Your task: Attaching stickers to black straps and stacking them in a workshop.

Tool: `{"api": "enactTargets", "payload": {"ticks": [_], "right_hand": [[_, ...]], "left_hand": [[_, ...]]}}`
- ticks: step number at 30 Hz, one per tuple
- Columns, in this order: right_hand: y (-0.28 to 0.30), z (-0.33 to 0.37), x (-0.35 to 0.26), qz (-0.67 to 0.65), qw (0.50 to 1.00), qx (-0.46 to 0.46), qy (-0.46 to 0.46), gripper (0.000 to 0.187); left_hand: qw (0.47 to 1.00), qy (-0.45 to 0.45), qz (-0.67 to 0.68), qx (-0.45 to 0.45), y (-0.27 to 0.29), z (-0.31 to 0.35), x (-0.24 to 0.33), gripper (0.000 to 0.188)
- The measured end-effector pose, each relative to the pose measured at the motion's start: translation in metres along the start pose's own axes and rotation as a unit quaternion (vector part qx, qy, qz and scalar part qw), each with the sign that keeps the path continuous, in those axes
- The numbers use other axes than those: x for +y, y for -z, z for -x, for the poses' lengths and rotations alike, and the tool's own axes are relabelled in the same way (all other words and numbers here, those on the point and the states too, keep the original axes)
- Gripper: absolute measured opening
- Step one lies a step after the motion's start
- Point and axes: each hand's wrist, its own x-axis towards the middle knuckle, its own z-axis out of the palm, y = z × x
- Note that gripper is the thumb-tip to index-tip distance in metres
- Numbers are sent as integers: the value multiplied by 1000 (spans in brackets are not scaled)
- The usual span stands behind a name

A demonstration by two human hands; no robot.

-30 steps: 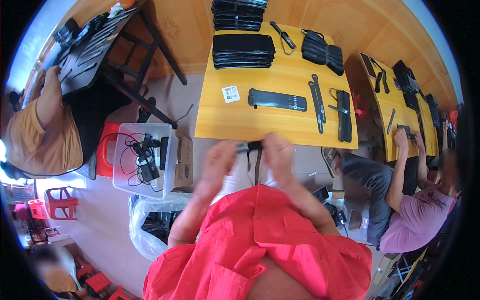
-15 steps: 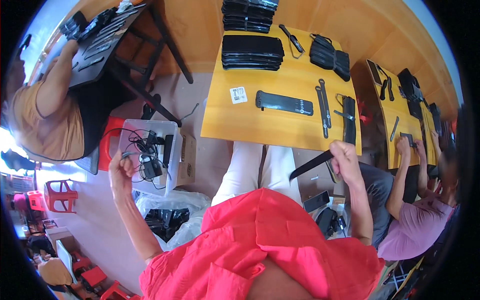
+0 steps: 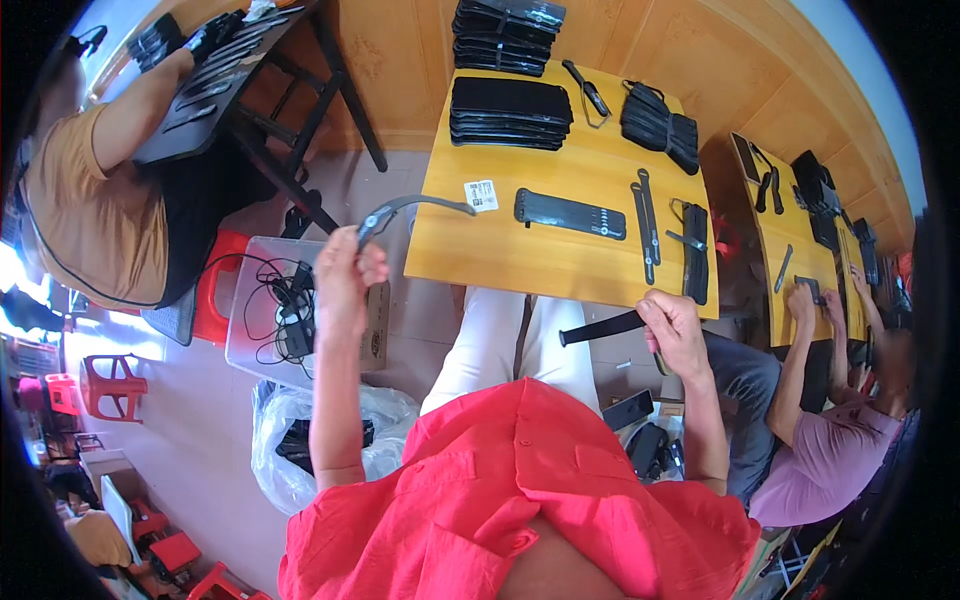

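**A strip in each hand, off the counter's near edge**

Our left hand (image 3: 345, 275) pinches a thin, curved grey strip (image 3: 410, 206) raised beside the yellow wooden counter (image 3: 520, 255). Our right hand (image 3: 675, 330) grips a flat black strap (image 3: 600, 328) below its front edge, over open floor.

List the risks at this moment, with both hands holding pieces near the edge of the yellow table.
1. The left hand pinches the curved grey strip by one end, out past the table's edge above the clear plastic bin; a slip would likely drop it there.
2. The right hand holds the black strap below the yellow table; raising it could knock the edge.
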Motion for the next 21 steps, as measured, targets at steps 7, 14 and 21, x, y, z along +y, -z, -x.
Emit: {"api": "enactTargets", "payload": {"ticks": [7, 14, 21], "right_hand": [[-24, 5, 23, -83, 995, 36, -35, 33], [-26, 3, 35, -97, 993, 53, -41, 31], [-13, -1, 14, -62, 995, 79, -20, 7]], "left_hand": [[988, 51, -75, 129, -31, -7, -132, 20], [943, 65, -298, 134, -34, 4, -126, 28], [787, -63, -593, 159, -41, 16, -81, 48]]}}
